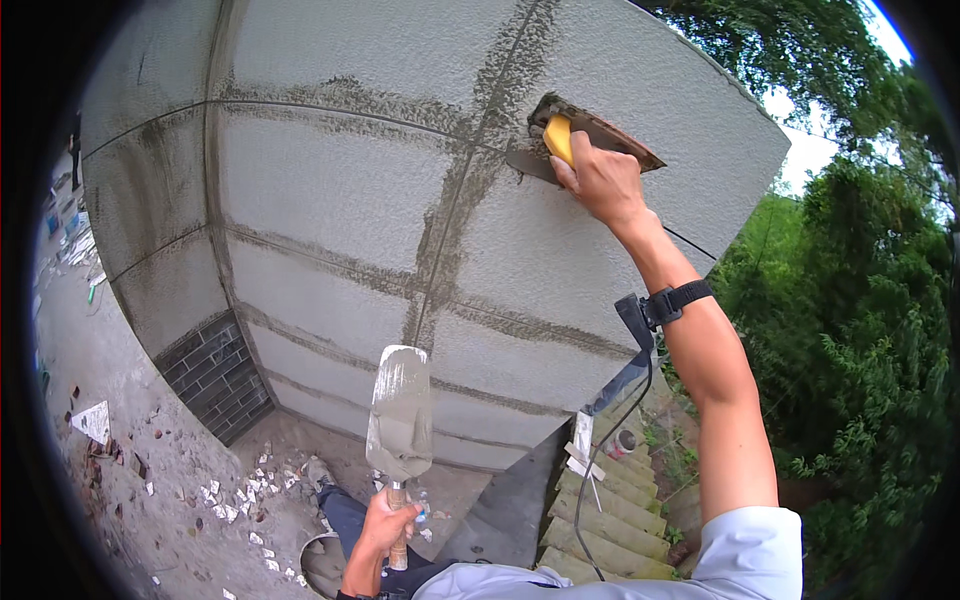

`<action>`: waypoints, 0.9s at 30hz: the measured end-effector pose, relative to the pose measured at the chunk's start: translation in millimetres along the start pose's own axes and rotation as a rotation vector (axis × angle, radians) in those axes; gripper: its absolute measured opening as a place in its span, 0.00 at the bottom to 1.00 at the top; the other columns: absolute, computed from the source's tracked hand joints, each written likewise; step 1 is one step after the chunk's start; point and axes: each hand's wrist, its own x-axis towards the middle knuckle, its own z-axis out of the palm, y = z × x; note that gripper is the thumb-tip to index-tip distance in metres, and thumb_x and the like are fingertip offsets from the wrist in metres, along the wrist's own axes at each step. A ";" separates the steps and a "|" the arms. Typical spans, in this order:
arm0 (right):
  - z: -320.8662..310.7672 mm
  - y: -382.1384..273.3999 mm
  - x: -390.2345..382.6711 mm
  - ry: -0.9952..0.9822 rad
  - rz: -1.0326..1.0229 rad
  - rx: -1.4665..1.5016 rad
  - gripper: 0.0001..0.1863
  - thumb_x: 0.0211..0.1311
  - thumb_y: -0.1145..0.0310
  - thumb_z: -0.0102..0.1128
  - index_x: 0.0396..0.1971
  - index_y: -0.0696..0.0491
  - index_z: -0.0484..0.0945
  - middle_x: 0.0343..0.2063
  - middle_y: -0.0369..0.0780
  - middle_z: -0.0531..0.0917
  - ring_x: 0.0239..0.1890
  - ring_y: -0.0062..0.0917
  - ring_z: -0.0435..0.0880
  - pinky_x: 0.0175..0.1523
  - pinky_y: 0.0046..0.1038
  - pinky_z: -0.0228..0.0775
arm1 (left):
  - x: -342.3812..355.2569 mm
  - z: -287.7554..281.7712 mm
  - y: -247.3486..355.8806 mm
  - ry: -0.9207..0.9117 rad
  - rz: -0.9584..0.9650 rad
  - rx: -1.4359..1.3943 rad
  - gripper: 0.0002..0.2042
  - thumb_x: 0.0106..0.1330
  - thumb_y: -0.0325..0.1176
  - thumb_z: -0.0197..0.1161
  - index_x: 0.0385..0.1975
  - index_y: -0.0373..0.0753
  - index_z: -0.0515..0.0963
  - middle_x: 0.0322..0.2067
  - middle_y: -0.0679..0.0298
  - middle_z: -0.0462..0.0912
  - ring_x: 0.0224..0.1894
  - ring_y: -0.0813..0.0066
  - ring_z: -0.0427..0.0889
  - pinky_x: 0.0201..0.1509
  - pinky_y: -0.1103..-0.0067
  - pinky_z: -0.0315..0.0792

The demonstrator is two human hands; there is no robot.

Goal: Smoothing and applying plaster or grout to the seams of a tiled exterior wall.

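Note:
My right hand (605,183) grips the yellow handle of a plastering trowel (558,138), its flat blade set against the upper part of a pale textured wall (340,180). Wet grey mortar clings around the trowel's far end. Dark bands of mortar (447,235) follow the grooves that divide the wall into panels. Low in front of my body, my left hand (378,525) is wrapped round the wooden handle of a long-bladed trowel (400,415). That blade points up, smeared with grey mortar, and stands out in front of the wall's lower part.
Dark brick-patterned tiles (212,375) cover the wall's lower left. Broken white pieces (228,505) litter the ground, and a round bucket (322,562) stands by my leg. A black cable (578,510) hangs from my right wrist strap. Ridged sheeting (610,520) lies below right; trees (850,310) stand beyond.

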 end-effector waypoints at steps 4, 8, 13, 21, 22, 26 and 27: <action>-21.8 40.4 -34.2 -0.185 -0.014 0.137 0.21 0.65 0.49 0.56 0.34 0.56 0.71 0.20 0.48 0.81 0.26 0.47 0.82 0.32 0.45 0.72 | -5.9 7.0 0.5 0.002 0.028 -0.026 0.09 0.57 0.25 0.66 0.31 0.36 0.71 0.15 0.67 0.73 0.14 0.79 0.72 0.18 0.80 0.67; -8.9 59.3 -52.9 -0.286 -0.007 0.159 0.22 0.66 0.49 0.56 0.34 0.55 0.71 0.20 0.48 0.81 0.26 0.47 0.82 0.33 0.45 0.72 | -2.1 15.9 2.9 0.016 -0.017 0.016 0.09 0.57 0.25 0.66 0.31 0.36 0.71 0.16 0.67 0.73 0.14 0.79 0.71 0.18 0.80 0.67; -18.6 60.6 -50.0 -0.113 0.065 0.071 0.21 0.66 0.49 0.56 0.33 0.55 0.70 0.18 0.49 0.81 0.23 0.46 0.82 0.30 0.45 0.72 | 0.8 25.6 3.5 -0.018 -0.033 0.028 0.10 0.56 0.24 0.67 0.31 0.37 0.71 0.17 0.66 0.74 0.14 0.79 0.72 0.17 0.80 0.67; -38.4 113.9 -99.9 -0.296 0.159 0.151 0.24 0.63 0.44 0.56 0.33 0.54 0.74 0.22 0.50 0.81 0.29 0.47 0.82 0.36 0.47 0.70 | 3.8 29.1 -9.7 -0.005 -0.051 0.012 0.11 0.56 0.23 0.67 0.33 0.37 0.70 0.19 0.67 0.74 0.14 0.79 0.72 0.17 0.80 0.69; -35.0 118.6 -103.1 -0.330 0.160 0.146 0.24 0.63 0.44 0.56 0.33 0.54 0.74 0.22 0.50 0.81 0.29 0.47 0.82 0.37 0.47 0.70 | 5.8 30.8 -9.6 -0.009 -0.052 0.009 0.11 0.56 0.23 0.67 0.32 0.37 0.70 0.19 0.67 0.74 0.14 0.79 0.72 0.17 0.80 0.69; -28.7 125.6 -97.1 -0.168 0.128 0.063 0.23 0.63 0.46 0.57 0.31 0.54 0.72 0.18 0.48 0.80 0.25 0.46 0.82 0.32 0.44 0.72 | 9.6 39.3 -8.3 -0.039 -0.079 0.043 0.11 0.55 0.23 0.68 0.32 0.37 0.70 0.18 0.66 0.74 0.13 0.79 0.72 0.16 0.80 0.69; -31.4 123.6 -94.5 -0.048 0.107 0.005 0.22 0.64 0.47 0.57 0.30 0.54 0.71 0.17 0.47 0.80 0.23 0.46 0.82 0.29 0.43 0.73 | 8.2 38.7 -6.8 -0.028 -0.083 0.070 0.11 0.55 0.24 0.68 0.32 0.37 0.70 0.18 0.66 0.74 0.13 0.79 0.72 0.16 0.80 0.69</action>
